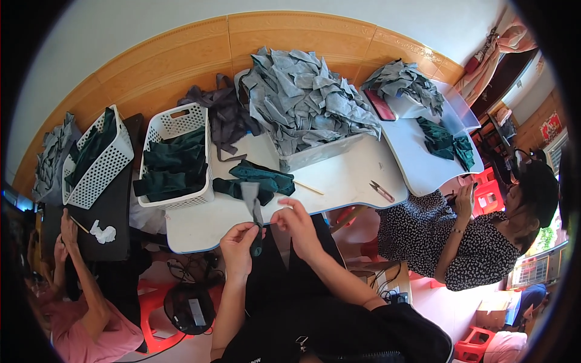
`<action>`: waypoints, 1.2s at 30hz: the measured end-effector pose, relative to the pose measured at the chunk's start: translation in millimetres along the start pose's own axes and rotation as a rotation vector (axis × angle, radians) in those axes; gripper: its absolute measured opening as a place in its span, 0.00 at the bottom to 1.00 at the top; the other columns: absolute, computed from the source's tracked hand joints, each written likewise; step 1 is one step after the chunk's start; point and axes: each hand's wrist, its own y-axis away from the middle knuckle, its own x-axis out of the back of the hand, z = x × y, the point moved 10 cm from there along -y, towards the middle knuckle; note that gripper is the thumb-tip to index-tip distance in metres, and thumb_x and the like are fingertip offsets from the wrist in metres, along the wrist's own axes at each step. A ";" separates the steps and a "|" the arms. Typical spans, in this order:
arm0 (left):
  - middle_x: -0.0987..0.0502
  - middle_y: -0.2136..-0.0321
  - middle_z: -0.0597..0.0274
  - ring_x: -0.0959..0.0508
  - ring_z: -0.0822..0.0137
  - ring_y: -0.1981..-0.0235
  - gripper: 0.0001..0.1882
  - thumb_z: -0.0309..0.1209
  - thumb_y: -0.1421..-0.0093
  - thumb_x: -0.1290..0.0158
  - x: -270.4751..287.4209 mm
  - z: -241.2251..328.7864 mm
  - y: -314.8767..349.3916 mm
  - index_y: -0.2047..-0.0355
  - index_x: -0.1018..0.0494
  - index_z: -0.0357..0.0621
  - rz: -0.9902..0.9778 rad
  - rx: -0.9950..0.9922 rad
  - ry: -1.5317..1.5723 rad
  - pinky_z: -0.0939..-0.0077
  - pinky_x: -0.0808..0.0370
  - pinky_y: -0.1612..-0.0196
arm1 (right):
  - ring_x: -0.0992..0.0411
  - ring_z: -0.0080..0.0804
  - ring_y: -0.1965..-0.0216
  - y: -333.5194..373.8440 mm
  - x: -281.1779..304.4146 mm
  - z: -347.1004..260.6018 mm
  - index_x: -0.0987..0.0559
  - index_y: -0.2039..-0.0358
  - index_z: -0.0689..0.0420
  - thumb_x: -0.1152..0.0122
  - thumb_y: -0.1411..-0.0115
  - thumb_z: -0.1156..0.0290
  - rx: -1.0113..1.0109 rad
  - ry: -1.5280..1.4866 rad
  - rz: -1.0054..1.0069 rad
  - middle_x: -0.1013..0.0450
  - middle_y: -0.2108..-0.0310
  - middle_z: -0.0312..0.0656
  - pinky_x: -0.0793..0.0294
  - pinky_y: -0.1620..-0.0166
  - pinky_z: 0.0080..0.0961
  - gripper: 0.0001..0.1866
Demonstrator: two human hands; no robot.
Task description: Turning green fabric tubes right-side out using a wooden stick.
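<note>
In front of my body, my left hand (pixel 239 245) is closed, pinching a narrow fabric piece (pixel 252 202). Its grey end sticks up above my fingers, and a dark green part hangs below them. To the right, my right hand (pixel 298 227) is raised with its fingers loosely curved and apart, holding nothing I can see. Just beyond both hands, dark green velvety pieces (pixel 266 176) lie on the white table (pixel 351 175). A thin wooden stick (pixel 308 187) rests beside them, and thread snips (pixel 382 192) lie farther right.
A white basket (pixel 209 130) of green pieces stands left, near dark straps (pixel 221 112). Behind is a bin (pixel 321 154) heaped with grey fabric. People sit on both sides; the one at left holds a stick beside another basket (pixel 100 163). A black fan-like object (pixel 189 308) sits lower left.
</note>
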 end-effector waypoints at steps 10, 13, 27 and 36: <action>0.23 0.70 0.65 0.23 0.75 0.71 0.03 0.25 0.37 0.48 2.1 -30.2 3.7 0.65 0.27 0.39 -0.081 0.257 0.147 0.82 0.25 0.68 | 0.33 0.16 0.74 0.2 -14.1 13.9 0.23 0.63 0.62 0.29 0.49 0.67 0.058 0.736 -0.157 0.29 0.75 0.32 0.31 0.69 0.14 0.17; 0.23 0.71 0.66 0.24 0.77 0.72 0.03 0.26 0.38 0.48 9.1 -29.8 5.9 0.65 0.27 0.40 0.001 0.218 0.023 0.83 0.26 0.70 | 0.32 0.16 0.75 -2.0 -10.4 9.6 0.22 0.64 0.62 0.29 0.49 0.69 0.098 0.791 -0.172 0.27 0.77 0.32 0.30 0.70 0.16 0.15; 0.25 0.66 0.65 0.25 0.76 0.68 0.06 0.26 0.38 0.47 5.2 -37.3 10.9 0.62 0.26 0.38 0.123 0.177 -0.050 0.81 0.27 0.65 | 0.29 0.36 0.65 11.7 -4.3 4.5 0.21 0.59 0.60 0.45 0.44 0.79 0.412 0.819 -0.105 0.31 0.66 0.43 0.29 0.61 0.26 0.12; 0.23 0.64 0.61 0.24 0.73 0.64 0.08 0.27 0.38 0.45 -15.1 -52.2 5.1 0.60 0.27 0.38 0.026 0.245 0.185 0.78 0.27 0.61 | 0.31 0.37 0.64 16.8 -2.9 0.1 0.21 0.63 0.61 0.38 0.47 0.73 0.387 0.845 -0.016 0.32 0.64 0.43 0.31 0.63 0.29 0.10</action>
